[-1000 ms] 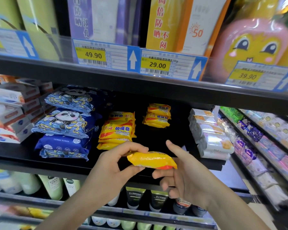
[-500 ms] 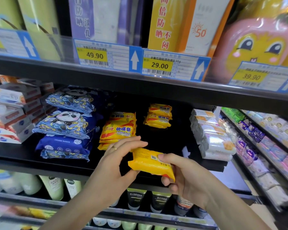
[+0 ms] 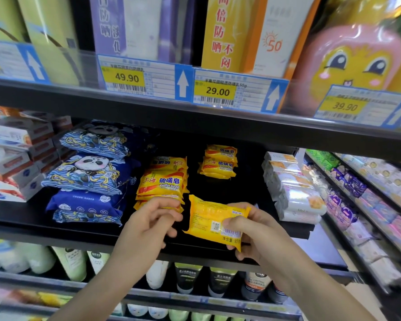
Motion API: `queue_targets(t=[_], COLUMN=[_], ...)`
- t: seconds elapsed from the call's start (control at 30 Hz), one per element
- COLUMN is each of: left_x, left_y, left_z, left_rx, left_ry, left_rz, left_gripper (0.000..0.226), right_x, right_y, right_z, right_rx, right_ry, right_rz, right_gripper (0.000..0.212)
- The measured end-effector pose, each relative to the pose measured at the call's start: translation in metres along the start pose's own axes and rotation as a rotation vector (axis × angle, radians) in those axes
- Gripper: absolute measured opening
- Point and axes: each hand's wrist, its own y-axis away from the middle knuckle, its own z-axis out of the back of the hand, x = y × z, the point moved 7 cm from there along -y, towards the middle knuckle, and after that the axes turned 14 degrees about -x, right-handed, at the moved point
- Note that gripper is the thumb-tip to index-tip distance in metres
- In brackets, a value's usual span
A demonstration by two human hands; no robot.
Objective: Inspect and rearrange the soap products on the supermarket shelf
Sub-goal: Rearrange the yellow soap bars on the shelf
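Observation:
A yellow sulfur soap pack (image 3: pixel 213 218) hangs in front of the black shelf (image 3: pixel 79 230), its back with the barcode turned toward me. My right hand (image 3: pixel 259 237) grips its right end, thumb on the barcode side. My left hand (image 3: pixel 146 228) sits just left of the pack with fingers loosely curled; a narrow dark gap shows between them and the pack's left edge. Behind the left hand stands a stack of the same yellow soap packs (image 3: pixel 164 181). A smaller yellow stack (image 3: pixel 220 163) lies deeper on the shelf.
Blue panda-print packs (image 3: pixel 88 172) are piled left of the yellow stack, with white boxes (image 3: pixel 12 163) beyond them. Pale wrapped soaps (image 3: pixel 294 193) line the shelf's right end. Price tags (image 3: pixel 139 77) hang on the shelf above; tubes and bottles (image 3: pixel 188 279) stand below.
The pack has been turned over until its printed back faces me. My left hand has come off its left end, while my right hand keeps hold.

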Motion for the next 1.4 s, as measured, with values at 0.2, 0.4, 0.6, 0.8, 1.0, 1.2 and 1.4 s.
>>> queue_targets(t=[0.2, 0.4, 0.6, 0.8, 1.0, 1.2, 1.4], left_x=[0.004, 0.001, 0.009, 0.001, 0.005, 0.008, 0.018], left_y=[0.005, 0.011, 0.016, 0.023, 0.021, 0.018, 0.011], left_z=[-0.008, -0.016, -0.017, -0.023, -0.022, -0.021, -0.014], left_rx=[0.106, 0.162, 0.226, 0.313, 0.315, 0.249, 0.212], left_ry=[-0.019, 0.040, 0.040, 0.138, 0.199, 0.244, 0.203], left_rz=[0.198, 0.397, 0.526, 0.540, 0.523, 0.520, 0.459], left_gripper=[0.025, 0.049, 0.074, 0.062, 0.039, 0.020, 0.016], right_x=[0.010, 0.015, 0.020, 0.020, 0.016, 0.014, 0.016], right_y=[0.008, 0.014, 0.027, 0.035, 0.039, 0.040, 0.031], right_z=[-0.002, -0.006, -0.011, -0.017, -0.019, -0.020, -0.014], right_rx=[-0.042, -0.027, -0.036, -0.023, -0.038, -0.055, -0.043], right_ry=[0.088, 0.132, 0.264, 0.416, 0.560, 0.642, 0.609], right_rz=[0.275, 0.474, 0.695, 0.878, 0.994, 1.038, 0.955], right_gripper=[0.030, 0.027, 0.033, 0.040, 0.054, 0.046, 0.043])
